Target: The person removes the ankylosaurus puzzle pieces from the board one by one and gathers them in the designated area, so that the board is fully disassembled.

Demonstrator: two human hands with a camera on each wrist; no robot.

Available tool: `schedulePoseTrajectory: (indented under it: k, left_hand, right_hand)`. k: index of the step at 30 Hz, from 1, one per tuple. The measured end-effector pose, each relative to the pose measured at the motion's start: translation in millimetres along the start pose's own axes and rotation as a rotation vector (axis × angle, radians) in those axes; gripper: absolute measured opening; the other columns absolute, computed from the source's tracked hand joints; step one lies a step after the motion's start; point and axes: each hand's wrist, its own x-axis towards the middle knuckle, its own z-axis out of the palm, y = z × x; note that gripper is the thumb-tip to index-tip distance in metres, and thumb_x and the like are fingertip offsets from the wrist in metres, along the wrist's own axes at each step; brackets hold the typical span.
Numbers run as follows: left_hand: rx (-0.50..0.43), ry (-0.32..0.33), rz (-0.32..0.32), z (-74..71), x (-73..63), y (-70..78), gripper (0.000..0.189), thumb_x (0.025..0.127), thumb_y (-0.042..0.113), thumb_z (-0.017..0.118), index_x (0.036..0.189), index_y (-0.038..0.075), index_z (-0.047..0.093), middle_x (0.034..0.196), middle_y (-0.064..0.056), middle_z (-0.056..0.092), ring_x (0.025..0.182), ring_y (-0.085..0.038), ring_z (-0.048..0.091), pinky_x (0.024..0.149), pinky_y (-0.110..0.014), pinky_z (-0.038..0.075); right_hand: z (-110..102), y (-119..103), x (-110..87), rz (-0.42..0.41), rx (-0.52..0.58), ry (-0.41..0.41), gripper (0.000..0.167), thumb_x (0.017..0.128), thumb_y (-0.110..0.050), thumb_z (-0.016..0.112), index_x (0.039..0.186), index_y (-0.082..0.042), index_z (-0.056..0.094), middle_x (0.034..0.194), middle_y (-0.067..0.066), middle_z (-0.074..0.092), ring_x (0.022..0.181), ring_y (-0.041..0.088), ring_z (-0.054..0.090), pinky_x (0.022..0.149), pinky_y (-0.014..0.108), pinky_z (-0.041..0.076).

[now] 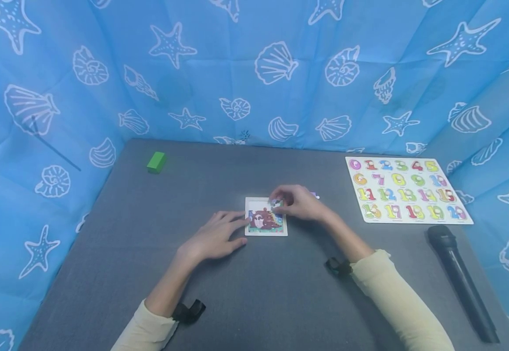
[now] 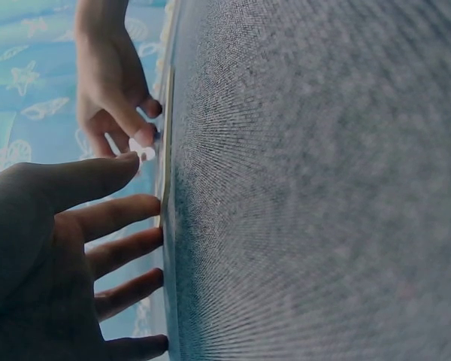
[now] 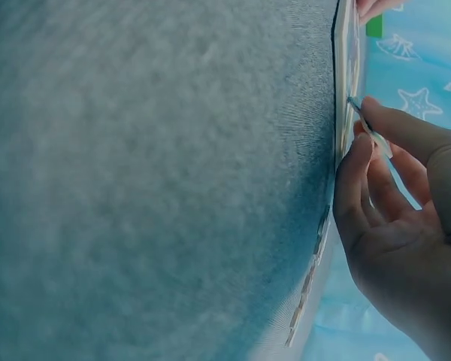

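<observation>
A small square jigsaw puzzle in a pale frame (image 1: pixel 266 234) lies flat on the grey table, its lower part filled with a brown picture. My right hand (image 1: pixel 298 204) pinches a jigsaw piece (image 3: pixel 376 139) between thumb and fingertips, tilted over the puzzle's upper right part. My left hand (image 1: pixel 219 236) rests beside the puzzle with its fingers spread and fairly straight, fingertips touching the frame's left side. Behind the right hand, a purple piece (image 1: pixel 315 195) shows partly; the hand hides the rest of it.
At the right back lies a number puzzle board (image 1: pixel 412 222) with colourful digits. A black microphone (image 1: pixel 462 282) lies along the right edge. Toward the back left stands a green block (image 1: pixel 156 163). A blue curtain (image 1: pixel 237 63) with shell prints surrounds the table's back and sides.
</observation>
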Motion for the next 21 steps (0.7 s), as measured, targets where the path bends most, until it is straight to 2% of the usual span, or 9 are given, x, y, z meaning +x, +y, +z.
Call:
schedulePoseTrajectory:
  k: [4,8,16,21]
  left_hand:
    - [0.001,0.003,0.001,-0.3,-0.3,0.5,0.059,0.109,0.039,0.064,0.163,0.021,0.051,0.176,-0.008,0.040,0.163,-0.037,0.035,0.134,-0.063,0.030]
    - [-0.002,0.002,0.004,-0.9,-0.6,1.0,0.059,0.109,0.039,0.065,0.163,0.021,0.051,0.176,-0.008,0.040,0.163,-0.037,0.035,0.135,-0.062,0.027]
    - [0.000,0.009,0.020,-0.5,-0.9,0.1,0.058,0.109,0.036,0.065,0.163,0.018,0.051,0.175,-0.010,0.041,0.162,-0.039,0.036,0.136,-0.063,0.025]
    - [-0.002,0.007,0.020,-0.4,-1.2,-0.3,0.059,0.109,0.036,0.065,0.163,0.019,0.051,0.176,-0.009,0.040,0.163,-0.039,0.035,0.136,-0.063,0.025]
  right_hand:
    - [-2.9,2.8,-1.8,0.004,0.068,-0.011,0.034,0.091,-0.004,0.084,0.124,-0.005,0.075,0.112,0.013,0.079,0.085,0.018,0.073,0.072,0.027,0.062]
    - [-8.6,4.0,-5.1,0.018,0.132,-0.015,0.035,0.091,-0.004,0.084,0.125,-0.003,0.075,0.112,0.017,0.078,0.080,0.023,0.073,0.068,0.028,0.062]
    - [-21.3,10.3,-17.6,0.043,0.203,0.007,0.032,0.093,0.001,0.082,0.124,0.000,0.075,0.109,0.021,0.077,0.083,0.034,0.075,0.070,0.036,0.067]
    - [-31.5,13.6,-26.5,0.073,0.202,0.025,0.032,0.095,-0.002,0.080,0.126,0.001,0.074,0.109,0.020,0.078,0.085,0.038,0.076,0.073,0.040,0.068]
